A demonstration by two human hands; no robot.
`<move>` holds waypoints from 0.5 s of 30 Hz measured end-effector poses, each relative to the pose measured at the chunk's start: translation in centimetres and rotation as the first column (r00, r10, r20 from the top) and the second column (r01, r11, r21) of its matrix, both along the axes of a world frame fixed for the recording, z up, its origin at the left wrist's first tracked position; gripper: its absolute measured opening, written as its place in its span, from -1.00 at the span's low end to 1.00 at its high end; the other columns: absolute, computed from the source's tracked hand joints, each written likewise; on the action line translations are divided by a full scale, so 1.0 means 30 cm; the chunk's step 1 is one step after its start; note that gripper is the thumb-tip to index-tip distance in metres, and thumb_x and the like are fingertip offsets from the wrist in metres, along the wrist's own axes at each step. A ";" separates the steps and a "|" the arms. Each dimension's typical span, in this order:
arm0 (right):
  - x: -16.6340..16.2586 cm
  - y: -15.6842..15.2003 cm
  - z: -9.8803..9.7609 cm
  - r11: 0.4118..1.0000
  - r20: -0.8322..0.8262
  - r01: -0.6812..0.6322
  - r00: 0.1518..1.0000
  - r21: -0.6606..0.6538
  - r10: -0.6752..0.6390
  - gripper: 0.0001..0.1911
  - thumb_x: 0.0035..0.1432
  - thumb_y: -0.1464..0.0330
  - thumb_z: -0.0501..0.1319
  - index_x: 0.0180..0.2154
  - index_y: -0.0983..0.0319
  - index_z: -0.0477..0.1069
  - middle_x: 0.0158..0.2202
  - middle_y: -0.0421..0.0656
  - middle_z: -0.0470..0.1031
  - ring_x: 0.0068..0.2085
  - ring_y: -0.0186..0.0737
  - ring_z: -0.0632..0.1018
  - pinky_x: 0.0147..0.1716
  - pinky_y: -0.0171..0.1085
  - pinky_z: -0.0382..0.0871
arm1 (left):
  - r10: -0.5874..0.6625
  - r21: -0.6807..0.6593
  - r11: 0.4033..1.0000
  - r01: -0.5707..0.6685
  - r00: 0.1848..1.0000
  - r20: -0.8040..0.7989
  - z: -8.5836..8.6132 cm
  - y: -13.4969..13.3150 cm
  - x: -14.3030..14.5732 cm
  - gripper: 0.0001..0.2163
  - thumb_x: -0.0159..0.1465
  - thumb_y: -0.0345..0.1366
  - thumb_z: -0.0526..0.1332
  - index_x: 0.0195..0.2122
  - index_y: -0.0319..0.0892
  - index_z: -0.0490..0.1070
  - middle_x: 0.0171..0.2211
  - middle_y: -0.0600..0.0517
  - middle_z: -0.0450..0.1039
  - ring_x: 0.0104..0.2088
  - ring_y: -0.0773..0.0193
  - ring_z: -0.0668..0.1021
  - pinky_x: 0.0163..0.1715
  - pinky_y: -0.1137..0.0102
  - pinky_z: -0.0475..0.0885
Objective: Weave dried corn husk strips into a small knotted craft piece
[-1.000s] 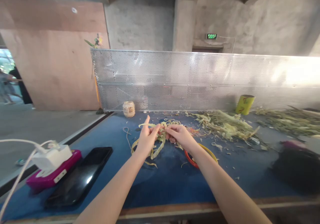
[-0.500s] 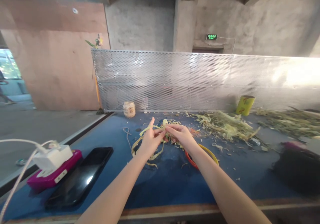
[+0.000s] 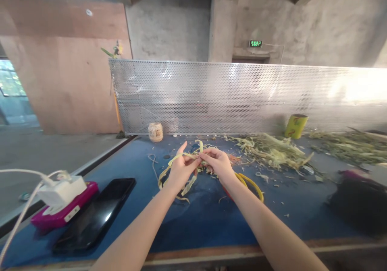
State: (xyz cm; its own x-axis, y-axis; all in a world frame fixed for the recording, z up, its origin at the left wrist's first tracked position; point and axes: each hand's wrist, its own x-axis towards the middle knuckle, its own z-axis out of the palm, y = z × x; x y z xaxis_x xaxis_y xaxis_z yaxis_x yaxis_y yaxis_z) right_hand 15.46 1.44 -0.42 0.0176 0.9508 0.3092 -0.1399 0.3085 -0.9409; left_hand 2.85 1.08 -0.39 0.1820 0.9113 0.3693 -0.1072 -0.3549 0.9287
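My left hand and my right hand meet over the middle of the blue table. Between their pinched fingertips is a pale yellow-green husk strip, one end standing up above the fingers. My left thumb and index finger press on it, while another finger of that hand points up. Further husk strips loop down beside my left hand onto the table. A yellow ring lies behind my right wrist, with a little red showing next to it.
Husk heaps lie to the right, before a yellow-green can. A twine roll stands at the back left. A black phone and a magenta power strip with a white charger lie on the left. A perforated metal panel borders the back.
The husk strip's upright end sticks up further above my fingertips, and more of the strip shows across my left hand. My right hand has shifted very slightly; both still pinch together.
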 end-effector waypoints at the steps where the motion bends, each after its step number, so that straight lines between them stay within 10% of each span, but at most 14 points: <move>1: 0.001 0.002 -0.001 1.000 -0.014 0.020 1.000 0.005 -0.020 -0.72 -0.23 0.20 0.29 -0.51 0.26 0.35 -0.68 -0.27 0.32 -0.71 -0.49 0.22 -0.77 -0.43 -0.02 | -0.010 -0.010 1.000 0.010 1.000 0.005 0.000 0.001 0.002 -0.17 0.02 -0.26 0.26 0.21 -0.25 -0.24 -0.49 0.06 0.48 -0.71 0.42 0.34 -0.63 0.47 0.23; 15: 0.064 0.012 0.024 0.984 0.211 -0.135 0.972 0.119 0.107 -0.71 -0.12 0.30 0.25 -0.28 0.25 0.37 -0.60 -0.31 0.28 -0.61 -0.47 0.28 -0.61 -0.40 0.13 | 0.009 -0.050 0.999 -0.005 0.997 0.081 0.010 -0.002 -0.012 -0.06 -0.01 -0.30 0.29 0.22 -0.31 -0.41 -0.57 0.08 0.47 -0.70 0.43 0.35 -0.64 0.49 0.23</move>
State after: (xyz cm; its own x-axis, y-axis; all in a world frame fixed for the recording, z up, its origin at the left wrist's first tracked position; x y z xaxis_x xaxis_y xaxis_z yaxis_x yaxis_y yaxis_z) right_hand 17.40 1.80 0.31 -0.1710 0.8927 0.4169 0.0055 0.4239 -0.9057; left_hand 2.48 1.03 -0.09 0.1470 0.9301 0.3367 -0.1803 -0.3095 0.9337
